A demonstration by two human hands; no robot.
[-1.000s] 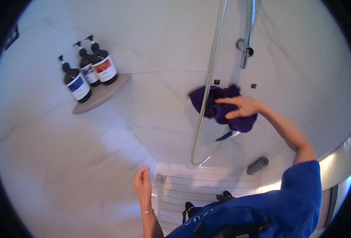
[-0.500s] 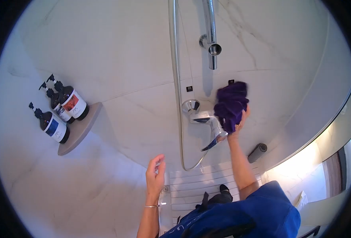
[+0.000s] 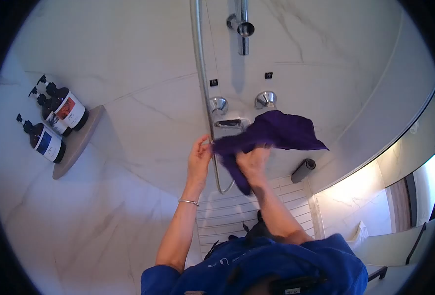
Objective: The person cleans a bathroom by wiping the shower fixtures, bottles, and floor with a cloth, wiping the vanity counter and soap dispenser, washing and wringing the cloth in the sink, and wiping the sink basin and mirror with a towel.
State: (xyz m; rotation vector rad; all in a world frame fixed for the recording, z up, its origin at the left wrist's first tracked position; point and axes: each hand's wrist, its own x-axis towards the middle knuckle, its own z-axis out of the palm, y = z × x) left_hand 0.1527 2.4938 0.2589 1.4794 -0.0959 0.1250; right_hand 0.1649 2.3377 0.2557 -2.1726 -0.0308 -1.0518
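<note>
"Where's the cloth from your end?"

"From out here I see the cloth (image 3: 286,130) in front of the tap (image 3: 232,123), partly covering it. My right hand (image 3: 253,162) grips it from below, in a bunch."

"Why bunched?"

"I'd say a gathered fold gives a firmer hold than one thin edge. The rest spreads loose to the right, with a tail dangling between my wrists."

"And the left?"

"My left hand (image 3: 199,157) is raised, fingers bent, at the cloth's left end and close beside the hose (image 3: 201,54). Whether it pinches either one, I can't tell; there's blur there."

"Does the hose get in the way?"

"It runs down past the tap and loops up below it. That slack probably lets it move freely, but it could snag the cloth."

"What about the bottles (image 3: 47,144)?"

"Three, upright on the corner shelf (image 3: 87,140), well apart from my hands. Pumps on top and labels facing out, likely so each is easy to pick out and press."
</note>
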